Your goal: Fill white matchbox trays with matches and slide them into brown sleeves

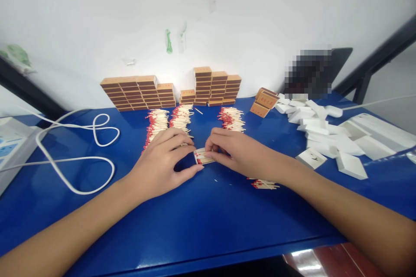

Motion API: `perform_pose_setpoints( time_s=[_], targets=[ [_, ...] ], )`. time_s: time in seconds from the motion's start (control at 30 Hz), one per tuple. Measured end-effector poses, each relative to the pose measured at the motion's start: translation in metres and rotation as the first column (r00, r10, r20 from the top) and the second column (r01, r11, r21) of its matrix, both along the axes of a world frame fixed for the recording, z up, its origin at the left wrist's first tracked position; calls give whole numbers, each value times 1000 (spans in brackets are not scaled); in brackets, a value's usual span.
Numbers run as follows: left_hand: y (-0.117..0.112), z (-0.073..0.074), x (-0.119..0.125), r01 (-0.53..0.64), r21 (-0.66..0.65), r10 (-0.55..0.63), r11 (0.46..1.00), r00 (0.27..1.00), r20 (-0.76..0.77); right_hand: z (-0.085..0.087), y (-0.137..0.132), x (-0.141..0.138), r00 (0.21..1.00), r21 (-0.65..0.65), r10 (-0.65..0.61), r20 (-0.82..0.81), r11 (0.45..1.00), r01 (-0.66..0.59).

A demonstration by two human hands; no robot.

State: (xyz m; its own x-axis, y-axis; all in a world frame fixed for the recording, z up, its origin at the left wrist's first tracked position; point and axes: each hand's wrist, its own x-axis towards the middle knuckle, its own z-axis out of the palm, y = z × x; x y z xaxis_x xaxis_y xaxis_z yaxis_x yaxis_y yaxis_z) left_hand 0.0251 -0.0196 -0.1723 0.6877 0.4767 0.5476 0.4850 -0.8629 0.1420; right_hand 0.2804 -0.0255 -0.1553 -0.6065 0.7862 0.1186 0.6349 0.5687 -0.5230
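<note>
A small white matchbox tray (196,156) filled with red-tipped matches (200,155) lies on the blue table between my hands. My left hand (165,160) grips its left end, the thumb along the near edge and the fingers at the far corner. Over the right part of the tray, my right hand (229,149) has thumb and fingers pinched together on the matches, hiding that end. Behind my left hand are two rows of loose matches (157,123) (181,116). Another match pile (231,118) lies beyond my right hand, and a smaller bunch (264,184) sits below my right wrist.
Brown matchboxes stand stacked against the wall in a left group (139,93) and a middle group (216,87). A few more boxes (264,101) lean at the right. White empty trays (325,131) are heaped on the right. A white cable (112,168) loops across the left.
</note>
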Motion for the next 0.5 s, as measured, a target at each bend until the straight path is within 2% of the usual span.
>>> perform_pose_setpoints(
  time_s=[0.5],
  targets=[
    [0, 0, 0, 5, 9, -5, 1000, 1000, -7, 1, 0, 1, 1000, -5, -8, 21, 1000, 8]
  ],
)
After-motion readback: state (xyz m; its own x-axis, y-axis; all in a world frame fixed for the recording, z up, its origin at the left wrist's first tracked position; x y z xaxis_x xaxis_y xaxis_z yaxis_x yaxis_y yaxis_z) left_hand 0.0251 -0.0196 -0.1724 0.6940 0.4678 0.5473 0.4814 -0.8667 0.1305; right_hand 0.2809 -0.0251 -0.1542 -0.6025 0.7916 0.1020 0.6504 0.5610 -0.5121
